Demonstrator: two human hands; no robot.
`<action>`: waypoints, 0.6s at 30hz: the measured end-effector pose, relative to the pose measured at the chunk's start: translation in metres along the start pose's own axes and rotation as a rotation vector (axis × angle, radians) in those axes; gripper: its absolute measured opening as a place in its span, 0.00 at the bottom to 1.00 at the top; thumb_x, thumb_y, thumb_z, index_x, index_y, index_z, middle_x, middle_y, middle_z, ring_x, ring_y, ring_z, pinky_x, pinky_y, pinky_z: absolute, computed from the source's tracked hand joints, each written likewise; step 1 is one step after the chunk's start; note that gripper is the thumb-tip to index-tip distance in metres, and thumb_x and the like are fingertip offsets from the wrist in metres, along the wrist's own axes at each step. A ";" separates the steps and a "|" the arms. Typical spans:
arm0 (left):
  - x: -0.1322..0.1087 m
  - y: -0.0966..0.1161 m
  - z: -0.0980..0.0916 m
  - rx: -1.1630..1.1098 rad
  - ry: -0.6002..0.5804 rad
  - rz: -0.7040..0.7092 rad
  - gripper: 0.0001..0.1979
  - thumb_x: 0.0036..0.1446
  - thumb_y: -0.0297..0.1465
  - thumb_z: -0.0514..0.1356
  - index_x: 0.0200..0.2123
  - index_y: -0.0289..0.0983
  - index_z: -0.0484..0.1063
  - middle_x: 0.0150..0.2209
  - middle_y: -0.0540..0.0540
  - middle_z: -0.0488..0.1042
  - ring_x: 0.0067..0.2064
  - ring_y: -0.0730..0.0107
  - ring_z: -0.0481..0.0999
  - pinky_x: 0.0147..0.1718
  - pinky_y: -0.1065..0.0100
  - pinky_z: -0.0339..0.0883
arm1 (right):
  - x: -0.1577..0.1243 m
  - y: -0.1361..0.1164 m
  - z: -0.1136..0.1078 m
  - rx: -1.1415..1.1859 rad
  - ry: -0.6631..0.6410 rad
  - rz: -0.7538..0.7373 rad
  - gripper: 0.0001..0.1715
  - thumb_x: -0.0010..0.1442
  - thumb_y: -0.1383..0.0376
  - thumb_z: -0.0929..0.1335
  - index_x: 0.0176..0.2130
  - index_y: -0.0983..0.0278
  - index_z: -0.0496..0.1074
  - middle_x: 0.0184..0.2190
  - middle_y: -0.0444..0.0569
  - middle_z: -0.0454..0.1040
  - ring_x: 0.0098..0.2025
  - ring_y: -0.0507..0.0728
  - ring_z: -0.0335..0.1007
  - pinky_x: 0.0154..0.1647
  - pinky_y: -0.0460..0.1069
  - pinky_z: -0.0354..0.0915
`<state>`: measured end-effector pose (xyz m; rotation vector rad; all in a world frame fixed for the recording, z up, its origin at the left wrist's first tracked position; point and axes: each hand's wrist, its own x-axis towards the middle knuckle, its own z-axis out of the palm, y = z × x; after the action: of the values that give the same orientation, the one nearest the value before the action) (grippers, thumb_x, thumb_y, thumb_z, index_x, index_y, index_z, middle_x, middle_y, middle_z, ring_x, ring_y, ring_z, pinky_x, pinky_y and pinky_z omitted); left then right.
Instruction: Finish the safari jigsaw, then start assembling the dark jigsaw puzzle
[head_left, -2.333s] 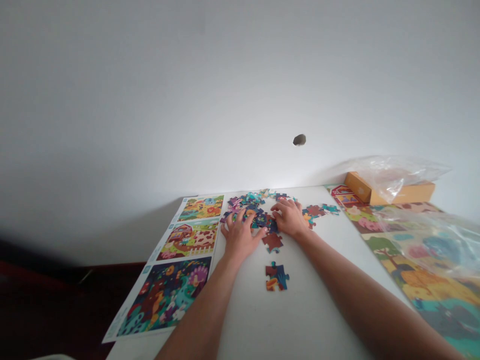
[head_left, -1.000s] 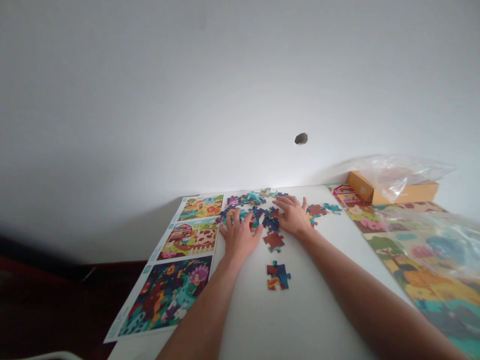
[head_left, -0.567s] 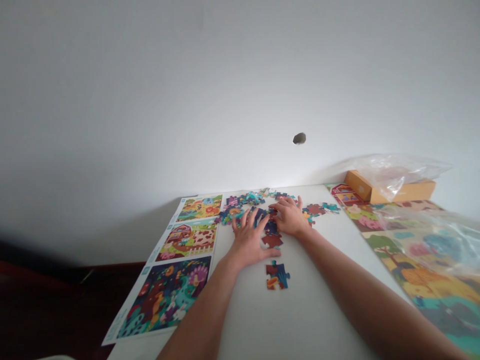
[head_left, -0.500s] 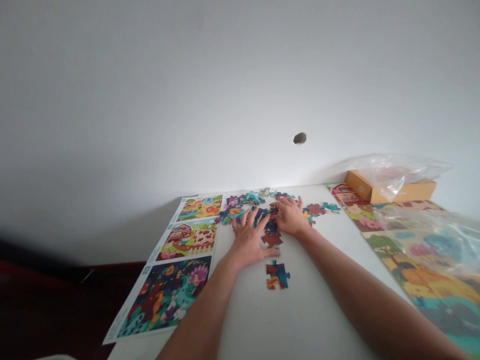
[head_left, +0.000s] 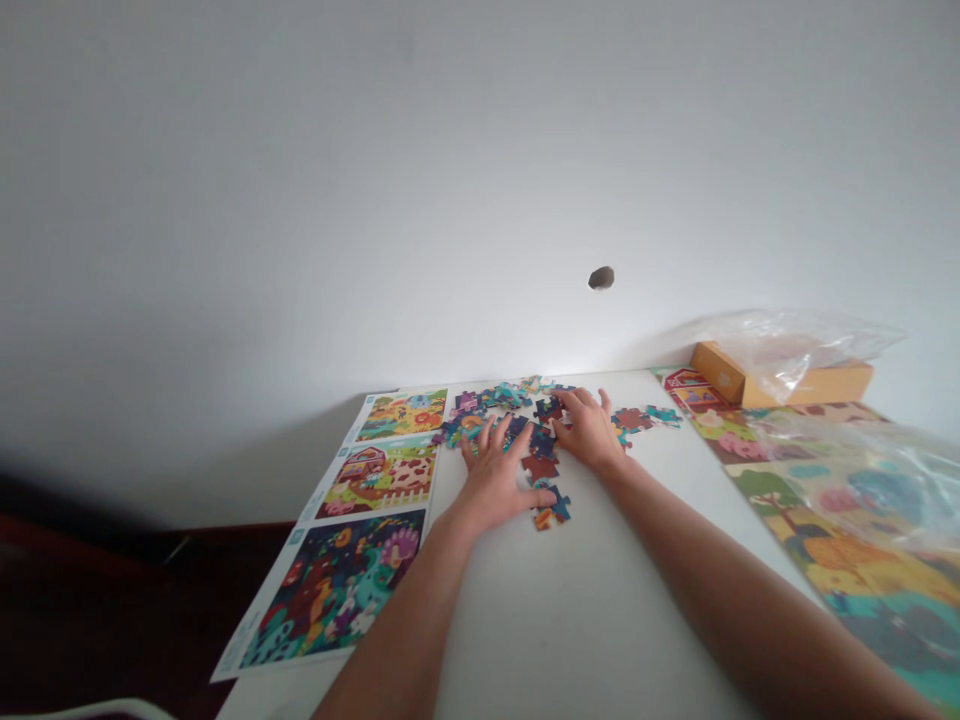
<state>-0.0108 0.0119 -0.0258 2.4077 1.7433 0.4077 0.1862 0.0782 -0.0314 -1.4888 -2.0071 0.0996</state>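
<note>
My left hand (head_left: 495, 480) lies palm down on the table with its fingers spread. Its thumb rests on a single jigsaw piece (head_left: 553, 514) in dark blue, brown and orange, and its fingertips lie over dark jigsaw pieces (head_left: 537, 438). To the right, my right hand (head_left: 589, 430) is bent over the pile, thumb and index finger apart, with a dark piece (head_left: 549, 411) near them. A brown piece (head_left: 540, 467) lies between the hands. What sits under my right palm is hidden.
A sheet with three animal pictures (head_left: 337, 585) lies along the left edge of the white table (head_left: 570, 640). An orange box (head_left: 810, 384) with clear plastic bags (head_left: 795, 345) stands at the right, on a large farm-and-animal picture (head_left: 847, 560). A wall rises behind.
The single jigsaw piece has moved away from me, up to the brown piece, with my left thumb now on it. My right hand has shifted slightly; a dark piece shows beside its fingers.
</note>
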 end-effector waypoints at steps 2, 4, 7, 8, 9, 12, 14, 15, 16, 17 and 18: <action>0.002 -0.001 0.003 0.014 0.050 -0.058 0.48 0.47 0.54 0.68 0.69 0.50 0.58 0.71 0.39 0.53 0.72 0.37 0.44 0.66 0.31 0.37 | 0.000 0.000 -0.002 0.025 0.080 0.021 0.23 0.60 0.65 0.66 0.55 0.60 0.70 0.49 0.54 0.74 0.51 0.61 0.70 0.70 0.67 0.38; 0.005 0.000 0.005 0.028 0.103 -0.127 0.41 0.51 0.53 0.66 0.66 0.51 0.63 0.70 0.39 0.56 0.71 0.39 0.46 0.65 0.31 0.38 | 0.000 -0.003 -0.007 0.081 0.146 0.027 0.20 0.60 0.64 0.66 0.52 0.61 0.72 0.47 0.54 0.74 0.50 0.61 0.71 0.69 0.64 0.44; 0.009 0.000 0.007 0.048 0.170 -0.213 0.32 0.54 0.51 0.65 0.61 0.51 0.70 0.67 0.39 0.59 0.70 0.41 0.50 0.64 0.31 0.42 | -0.004 -0.013 -0.021 0.220 0.186 0.041 0.16 0.58 0.63 0.68 0.47 0.63 0.73 0.44 0.54 0.75 0.48 0.60 0.72 0.61 0.59 0.59; 0.010 0.000 0.007 0.050 0.184 -0.233 0.30 0.54 0.51 0.65 0.59 0.50 0.71 0.66 0.38 0.61 0.70 0.41 0.50 0.63 0.32 0.43 | -0.008 -0.019 -0.027 0.271 0.182 0.060 0.14 0.58 0.63 0.68 0.45 0.63 0.74 0.43 0.54 0.76 0.46 0.60 0.72 0.56 0.56 0.63; 0.011 0.000 0.007 0.049 0.193 -0.249 0.29 0.55 0.50 0.64 0.59 0.50 0.72 0.66 0.38 0.61 0.70 0.42 0.50 0.63 0.32 0.45 | -0.012 -0.025 -0.033 0.319 0.168 0.084 0.13 0.57 0.63 0.68 0.43 0.62 0.73 0.43 0.53 0.76 0.44 0.59 0.73 0.51 0.54 0.66; 0.012 -0.001 0.008 0.046 0.217 -0.273 0.24 0.59 0.47 0.62 0.58 0.49 0.72 0.65 0.38 0.63 0.69 0.45 0.53 0.63 0.37 0.49 | -0.036 -0.042 -0.050 0.380 -0.067 0.045 0.10 0.54 0.64 0.70 0.39 0.61 0.74 0.38 0.48 0.77 0.40 0.57 0.74 0.45 0.51 0.67; 0.012 -0.001 0.008 0.052 0.226 -0.278 0.23 0.61 0.46 0.61 0.58 0.49 0.72 0.64 0.39 0.64 0.68 0.46 0.54 0.63 0.40 0.51 | -0.055 -0.050 -0.057 0.361 -0.285 -0.047 0.10 0.52 0.66 0.71 0.38 0.60 0.75 0.35 0.46 0.77 0.37 0.56 0.73 0.44 0.51 0.66; 0.012 -0.001 0.008 0.056 0.225 -0.282 0.23 0.60 0.47 0.61 0.58 0.49 0.73 0.64 0.39 0.64 0.67 0.46 0.55 0.62 0.40 0.51 | -0.063 -0.052 -0.060 0.310 -0.366 -0.108 0.09 0.52 0.66 0.71 0.37 0.59 0.75 0.34 0.45 0.77 0.37 0.56 0.73 0.47 0.52 0.65; 0.012 0.000 0.007 0.058 0.221 -0.277 0.23 0.60 0.47 0.61 0.57 0.49 0.73 0.63 0.39 0.65 0.67 0.45 0.55 0.62 0.39 0.51 | -0.071 -0.053 -0.061 0.260 -0.421 -0.176 0.09 0.51 0.66 0.72 0.36 0.58 0.76 0.36 0.45 0.77 0.40 0.57 0.73 0.52 0.54 0.62; 0.011 0.000 0.006 0.055 0.227 -0.272 0.23 0.60 0.47 0.62 0.57 0.49 0.74 0.63 0.39 0.65 0.67 0.44 0.55 0.62 0.39 0.51 | -0.075 -0.052 -0.062 0.232 -0.441 -0.224 0.08 0.52 0.66 0.72 0.36 0.57 0.77 0.37 0.45 0.77 0.42 0.58 0.72 0.55 0.56 0.60; 0.011 0.001 0.004 0.047 0.232 -0.259 0.22 0.59 0.46 0.62 0.56 0.49 0.74 0.64 0.39 0.65 0.67 0.43 0.54 0.62 0.38 0.50 | -0.078 -0.051 -0.063 0.222 -0.448 -0.254 0.09 0.53 0.65 0.72 0.37 0.57 0.77 0.38 0.46 0.77 0.44 0.59 0.72 0.55 0.55 0.59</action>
<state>-0.0059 0.0218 -0.0281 2.1963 2.1503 0.6382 0.1893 -0.0273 0.0057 -1.1305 -2.4265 0.5734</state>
